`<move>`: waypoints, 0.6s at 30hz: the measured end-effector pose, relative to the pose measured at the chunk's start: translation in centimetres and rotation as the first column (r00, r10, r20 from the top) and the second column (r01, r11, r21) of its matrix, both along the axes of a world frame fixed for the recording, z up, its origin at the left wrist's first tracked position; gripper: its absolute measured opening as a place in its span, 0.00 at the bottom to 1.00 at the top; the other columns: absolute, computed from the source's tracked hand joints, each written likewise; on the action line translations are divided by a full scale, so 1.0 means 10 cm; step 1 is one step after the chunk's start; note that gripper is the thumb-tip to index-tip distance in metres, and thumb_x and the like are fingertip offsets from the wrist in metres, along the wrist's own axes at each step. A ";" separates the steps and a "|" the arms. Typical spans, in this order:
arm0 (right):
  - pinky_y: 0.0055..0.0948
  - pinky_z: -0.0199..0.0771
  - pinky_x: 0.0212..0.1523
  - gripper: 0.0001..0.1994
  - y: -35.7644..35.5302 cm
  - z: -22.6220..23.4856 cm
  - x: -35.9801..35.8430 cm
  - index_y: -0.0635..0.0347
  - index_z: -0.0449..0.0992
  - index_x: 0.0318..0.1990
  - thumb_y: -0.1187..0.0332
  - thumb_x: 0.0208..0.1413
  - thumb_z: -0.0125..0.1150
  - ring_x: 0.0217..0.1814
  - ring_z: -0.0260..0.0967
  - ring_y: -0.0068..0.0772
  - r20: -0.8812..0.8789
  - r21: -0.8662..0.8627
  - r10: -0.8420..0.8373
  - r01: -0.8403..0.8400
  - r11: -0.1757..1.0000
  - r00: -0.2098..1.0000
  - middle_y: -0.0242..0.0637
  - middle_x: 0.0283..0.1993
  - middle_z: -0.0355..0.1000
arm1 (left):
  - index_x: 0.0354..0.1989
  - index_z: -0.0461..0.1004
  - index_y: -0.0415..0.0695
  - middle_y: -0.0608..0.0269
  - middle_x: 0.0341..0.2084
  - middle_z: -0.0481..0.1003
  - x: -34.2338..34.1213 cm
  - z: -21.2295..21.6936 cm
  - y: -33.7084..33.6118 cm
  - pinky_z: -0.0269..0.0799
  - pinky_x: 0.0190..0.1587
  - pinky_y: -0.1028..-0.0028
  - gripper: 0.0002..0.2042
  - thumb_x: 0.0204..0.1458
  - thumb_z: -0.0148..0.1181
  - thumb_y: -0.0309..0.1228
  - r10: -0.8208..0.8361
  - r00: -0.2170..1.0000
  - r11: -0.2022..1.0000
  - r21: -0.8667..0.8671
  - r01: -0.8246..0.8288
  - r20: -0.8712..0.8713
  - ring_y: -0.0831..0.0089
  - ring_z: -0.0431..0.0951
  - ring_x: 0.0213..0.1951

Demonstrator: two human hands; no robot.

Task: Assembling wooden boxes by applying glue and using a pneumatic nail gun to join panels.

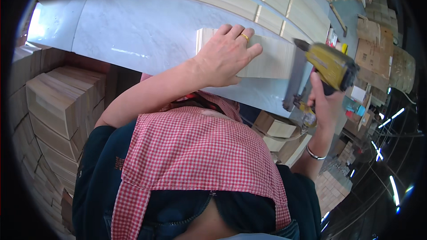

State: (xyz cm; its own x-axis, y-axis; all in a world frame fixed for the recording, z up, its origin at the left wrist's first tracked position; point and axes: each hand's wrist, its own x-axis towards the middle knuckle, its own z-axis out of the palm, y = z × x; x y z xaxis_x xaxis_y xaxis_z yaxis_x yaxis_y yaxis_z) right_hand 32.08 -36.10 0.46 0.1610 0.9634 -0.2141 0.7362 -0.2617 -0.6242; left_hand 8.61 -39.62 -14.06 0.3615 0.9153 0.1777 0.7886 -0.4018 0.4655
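Observation:
My left hand, a gold ring on one finger, lies over a pale wooden piece on the grey marbled worktop. Its fingers reach over the far edge and the thumb is at the near side, holding the piece. Thin layered edges show at the left end of the wood. In my right hand is a yellow and black nail gun, gripped by its handle. Its dark nose and magazine stand beside the right end of the wood; I cannot tell whether they touch it. A hose fitting hangs below the grip.
Pale boards lie in rows across the far part of the worktop. Stacked wooden pieces fill the left below it. Cardboard boxes stand at the right, and more wooden blocks sit under the near edge.

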 end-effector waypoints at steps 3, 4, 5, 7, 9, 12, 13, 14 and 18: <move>0.17 0.64 0.19 0.16 0.02 -0.13 0.53 0.67 0.77 0.44 0.61 0.58 0.69 0.16 0.62 0.17 0.049 0.037 -0.142 0.140 0.989 0.989 0.29 0.20 0.69 | 0.50 0.73 0.43 0.49 0.55 0.70 -0.22 0.09 -0.14 0.67 0.57 0.58 0.30 0.37 0.74 0.40 0.104 0.975 0.990 -0.112 -0.084 0.195 0.55 0.70 0.53; 0.18 0.66 0.21 0.18 0.00 -0.26 0.88 0.68 0.75 0.47 0.62 0.59 0.68 0.19 0.64 0.17 0.009 0.090 -0.076 0.075 0.993 0.997 0.32 0.25 0.71 | 0.52 0.73 0.42 0.48 0.55 0.70 -0.34 0.13 -0.20 0.68 0.57 0.58 0.30 0.38 0.74 0.40 0.158 0.943 0.979 -0.170 -0.111 0.293 0.55 0.71 0.53; 0.19 0.68 0.23 0.19 -0.03 -0.42 1.29 0.68 0.73 0.51 0.63 0.59 0.67 0.21 0.66 0.18 -0.032 0.146 -0.005 0.009 0.989 0.999 0.35 0.29 0.74 | 0.54 0.73 0.41 0.48 0.55 0.71 -0.48 0.18 -0.26 0.69 0.57 0.58 0.31 0.40 0.74 0.41 0.215 0.897 0.965 -0.224 -0.135 0.385 0.56 0.72 0.53; 0.36 0.77 0.46 0.22 -0.08 -0.76 2.01 0.73 0.68 0.56 0.70 0.57 0.62 0.40 0.74 0.43 0.302 0.127 0.015 -0.056 0.990 0.953 0.50 0.44 0.74 | 0.61 0.71 0.39 0.48 0.55 0.73 -0.89 0.36 -0.45 0.71 0.55 0.63 0.32 0.50 0.70 0.42 0.495 0.585 0.769 -0.638 0.049 0.642 0.60 0.74 0.52; 0.40 0.73 0.55 0.25 -0.09 -1.05 2.38 0.74 0.66 0.60 0.71 0.56 0.60 0.51 0.73 0.54 0.458 0.101 0.039 -0.095 0.990 0.888 0.58 0.51 0.73 | 0.61 0.72 0.38 0.49 0.55 0.73 -1.17 0.24 -0.72 0.71 0.54 0.65 0.29 0.54 0.67 0.42 0.625 0.402 0.748 -0.661 -0.063 0.669 0.63 0.74 0.52; 0.47 0.74 0.55 0.30 -0.09 -1.57 3.05 0.69 0.60 0.67 0.71 0.57 0.60 0.55 0.73 0.66 0.691 0.167 -0.016 -0.138 0.976 0.722 0.63 0.57 0.72 | 0.65 0.68 0.37 0.47 0.55 0.73 -1.45 0.03 -1.21 0.75 0.51 0.68 0.27 0.61 0.62 0.37 0.782 0.154 0.614 -0.706 -0.353 0.603 0.63 0.75 0.51; 0.48 0.74 0.54 0.30 -0.07 -1.61 2.99 0.68 0.60 0.67 0.71 0.57 0.60 0.53 0.74 0.65 0.717 0.161 -0.036 -0.115 0.980 0.696 0.63 0.55 0.73 | 0.65 0.68 0.37 0.47 0.55 0.73 -1.45 -0.03 -1.34 0.75 0.51 0.68 0.27 0.61 0.62 0.37 0.794 0.127 0.588 -0.699 -0.407 0.594 0.63 0.75 0.51; 0.48 0.75 0.52 0.31 -0.07 -1.63 2.93 0.67 0.60 0.67 0.72 0.56 0.59 0.52 0.75 0.65 0.742 0.157 -0.055 -0.092 0.983 0.668 0.63 0.54 0.74 | 0.67 0.65 0.37 0.45 0.55 0.72 -1.40 -0.07 -1.43 0.76 0.50 0.68 0.29 0.60 0.63 0.37 0.838 0.153 0.523 -0.691 -0.499 0.524 0.61 0.75 0.51; 0.48 0.74 0.54 0.30 0.04 -1.95 3.23 0.71 0.65 0.63 0.64 0.57 0.65 0.50 0.74 0.65 0.745 0.202 0.036 -0.277 0.939 0.666 0.62 0.51 0.74 | 0.65 0.65 0.36 0.41 0.52 0.71 -1.21 -0.18 -1.48 0.79 0.50 0.63 0.28 0.55 0.63 0.26 0.871 0.364 0.490 -0.525 -0.696 0.330 0.53 0.76 0.51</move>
